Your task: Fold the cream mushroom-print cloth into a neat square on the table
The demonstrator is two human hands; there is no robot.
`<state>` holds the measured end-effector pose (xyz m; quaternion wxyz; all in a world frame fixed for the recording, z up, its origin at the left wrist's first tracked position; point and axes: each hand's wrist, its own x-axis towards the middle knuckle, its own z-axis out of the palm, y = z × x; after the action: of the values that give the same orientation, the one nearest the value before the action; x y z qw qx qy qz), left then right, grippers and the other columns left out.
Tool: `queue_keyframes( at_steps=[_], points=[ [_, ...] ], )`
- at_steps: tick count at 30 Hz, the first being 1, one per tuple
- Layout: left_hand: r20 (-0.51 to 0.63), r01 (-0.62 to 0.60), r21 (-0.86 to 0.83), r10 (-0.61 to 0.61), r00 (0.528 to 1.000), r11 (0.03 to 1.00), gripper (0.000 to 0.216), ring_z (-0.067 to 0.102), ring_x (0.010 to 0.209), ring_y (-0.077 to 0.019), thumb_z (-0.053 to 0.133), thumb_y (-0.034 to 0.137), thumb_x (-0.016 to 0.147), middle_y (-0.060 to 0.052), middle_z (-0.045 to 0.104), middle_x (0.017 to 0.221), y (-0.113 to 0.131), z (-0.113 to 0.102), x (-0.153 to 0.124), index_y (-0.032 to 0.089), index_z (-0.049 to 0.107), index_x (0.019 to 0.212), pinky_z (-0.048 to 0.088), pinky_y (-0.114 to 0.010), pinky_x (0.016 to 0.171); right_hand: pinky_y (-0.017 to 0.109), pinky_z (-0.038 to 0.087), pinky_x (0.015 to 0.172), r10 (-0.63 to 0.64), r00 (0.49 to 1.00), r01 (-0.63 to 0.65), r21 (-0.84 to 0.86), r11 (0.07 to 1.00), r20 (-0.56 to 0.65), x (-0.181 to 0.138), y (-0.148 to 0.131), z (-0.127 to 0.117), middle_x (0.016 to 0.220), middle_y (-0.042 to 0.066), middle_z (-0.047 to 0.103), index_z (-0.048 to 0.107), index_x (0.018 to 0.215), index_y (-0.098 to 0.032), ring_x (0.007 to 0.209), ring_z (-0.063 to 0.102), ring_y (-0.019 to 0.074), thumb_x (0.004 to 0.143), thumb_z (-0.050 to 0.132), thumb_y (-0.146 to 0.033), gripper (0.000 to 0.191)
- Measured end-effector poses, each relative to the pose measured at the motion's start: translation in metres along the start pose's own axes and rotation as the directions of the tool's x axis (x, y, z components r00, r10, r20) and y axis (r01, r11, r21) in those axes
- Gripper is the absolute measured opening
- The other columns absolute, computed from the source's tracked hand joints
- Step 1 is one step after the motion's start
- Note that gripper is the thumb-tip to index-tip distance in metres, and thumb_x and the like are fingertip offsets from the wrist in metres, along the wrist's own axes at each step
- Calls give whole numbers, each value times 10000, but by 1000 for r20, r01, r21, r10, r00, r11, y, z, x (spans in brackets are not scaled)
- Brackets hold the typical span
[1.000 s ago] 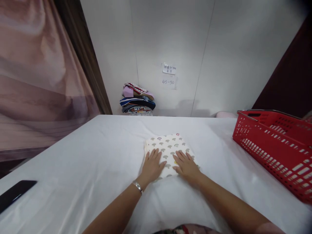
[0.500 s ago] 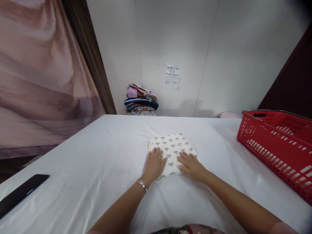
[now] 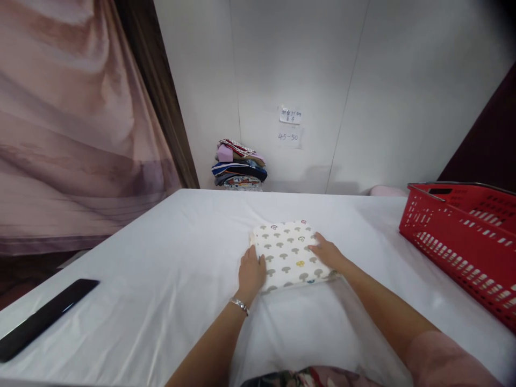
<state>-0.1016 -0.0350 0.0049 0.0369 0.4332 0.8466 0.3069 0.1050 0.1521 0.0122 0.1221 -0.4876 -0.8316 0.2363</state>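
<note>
Left hand and right hand have shifted from atop the folded mushroom-print cloth to its sides, fingers slightly parted, grip unclear. Nearly square, it lies flat on the bench, far edge wallward.

I count one left hand, one right hand, one patterned cloth between them, one red basket rightward of them, two paper notes beyond.

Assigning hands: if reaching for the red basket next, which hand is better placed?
Likely the right hand, at the right edge of the printed cloth, nearer the red basket; the left hand is at the opposite edge.
</note>
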Motion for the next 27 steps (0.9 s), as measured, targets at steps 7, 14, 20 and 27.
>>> queue_keyframes(
  at_steps=[7,14,20,27],
  points=[
    [110,-24,-100,35,993,995,492,458,1169,-269,450,303,832,-139,498,1290,22,9,-15,143,383,1293,394,-371,941,371,411,905,15,1000,-17,-76,997,-20,22,20,-23,1258,130,562,263,1436,-153,1138,525,288,837,470,-489,717],
    [139,84,-201,-57,989,976,389,519,1070,-236,545,338,776,-106,545,1168,21,-3,-15,183,468,1124,425,-330,869,437,358,953,-103,992,73,-359,930,-66,8,-3,-20,1324,186,482,308,1409,-118,1215,437,319,880,406,-412,613],
    [143,177,-182,-152,978,967,326,576,890,-189,558,368,767,-102,523,1126,20,1,-13,178,466,1016,444,-290,730,455,210,1074,-405,908,418,-332,846,113,-34,-27,12,1468,86,328,382,1379,-207,1362,240,252,919,302,-447,524],
    [140,170,-258,-137,981,951,196,574,757,-134,548,379,786,-64,563,1008,8,3,-3,185,540,802,437,-257,717,478,241,1061,-494,869,486,-189,853,7,-71,-54,17,1321,67,517,526,1255,-250,1277,384,256,934,298,-383,416]
  ],
)
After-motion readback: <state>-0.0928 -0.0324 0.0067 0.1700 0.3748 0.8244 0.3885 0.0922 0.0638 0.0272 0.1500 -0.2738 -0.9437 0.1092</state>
